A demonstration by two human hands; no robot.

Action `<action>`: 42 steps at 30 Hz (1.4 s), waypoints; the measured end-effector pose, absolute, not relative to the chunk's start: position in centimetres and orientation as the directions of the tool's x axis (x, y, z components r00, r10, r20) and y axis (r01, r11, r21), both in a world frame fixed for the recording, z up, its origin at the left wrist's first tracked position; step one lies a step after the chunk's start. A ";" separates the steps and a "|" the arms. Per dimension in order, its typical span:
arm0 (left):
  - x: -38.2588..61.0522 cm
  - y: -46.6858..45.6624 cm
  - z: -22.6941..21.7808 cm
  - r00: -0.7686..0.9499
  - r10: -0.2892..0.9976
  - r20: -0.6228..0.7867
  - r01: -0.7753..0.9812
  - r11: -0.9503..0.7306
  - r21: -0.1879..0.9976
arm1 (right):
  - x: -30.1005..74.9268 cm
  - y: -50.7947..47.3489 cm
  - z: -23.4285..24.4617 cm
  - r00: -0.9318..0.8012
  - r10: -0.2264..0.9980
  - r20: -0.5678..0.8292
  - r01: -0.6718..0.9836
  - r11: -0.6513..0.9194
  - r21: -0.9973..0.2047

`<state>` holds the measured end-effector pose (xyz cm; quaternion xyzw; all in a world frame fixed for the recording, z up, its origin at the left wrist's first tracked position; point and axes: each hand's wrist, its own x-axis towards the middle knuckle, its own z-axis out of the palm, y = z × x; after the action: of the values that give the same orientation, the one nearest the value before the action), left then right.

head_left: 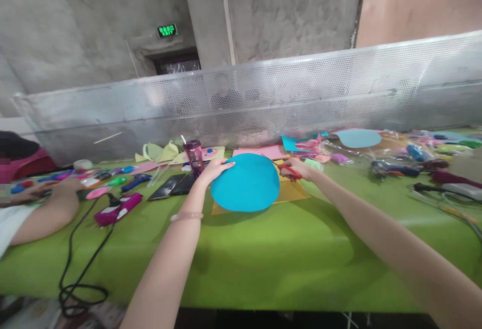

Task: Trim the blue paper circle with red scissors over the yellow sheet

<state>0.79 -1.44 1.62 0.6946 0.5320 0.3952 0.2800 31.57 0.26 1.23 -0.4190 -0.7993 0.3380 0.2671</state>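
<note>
My left hand (217, 169) pinches the upper left edge of a round sheet of bright blue paper (245, 183), thumb on top. In my right hand (300, 169) is a pair of scissors (289, 170) with red handles, its blades pointing left at the disc's upper right edge. Whether the blades touch the paper I cannot tell. Under the disc lies a sheet of yellow-orange paper (291, 192), partly covered. Pink paper (259, 153) lies behind it.
A purple tumbler with a straw (194, 157) and dark phones (175, 187) stand left of my hand. A magenta power strip (118, 209) trails a black cord. At far left is a co-worker's arm (56, 208). Packaged clay (414, 152) and a glue gun (393, 169) lie right; a perforated metal panel (263, 98) rises behind.
</note>
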 end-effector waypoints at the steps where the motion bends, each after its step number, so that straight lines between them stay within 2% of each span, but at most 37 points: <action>1: 0.8 -1.4 1.6 0.121 0.960 0.253 0.520 -0.279 0.807 | 31.6 0.3 1.2 -0.505 0.851 0.145 0.493 0.422 -0.761; 29: 0.7 -1.4 1.5 0.112 0.954 0.277 0.528 -0.293 0.797 | 31.7 0.9 0.9 -0.513 0.846 0.146 0.474 0.422 -0.773; 42: 0.6 -1.1 1.5 0.150 0.965 0.216 0.506 -0.263 0.822 | 31.7 0.5 1.1 -0.508 0.849 0.142 0.503 0.426 -0.752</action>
<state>0.57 -1.09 1.53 0.6965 0.5279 0.3824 0.3001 31.66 0.52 1.13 -0.4211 -0.8029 0.3309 0.2618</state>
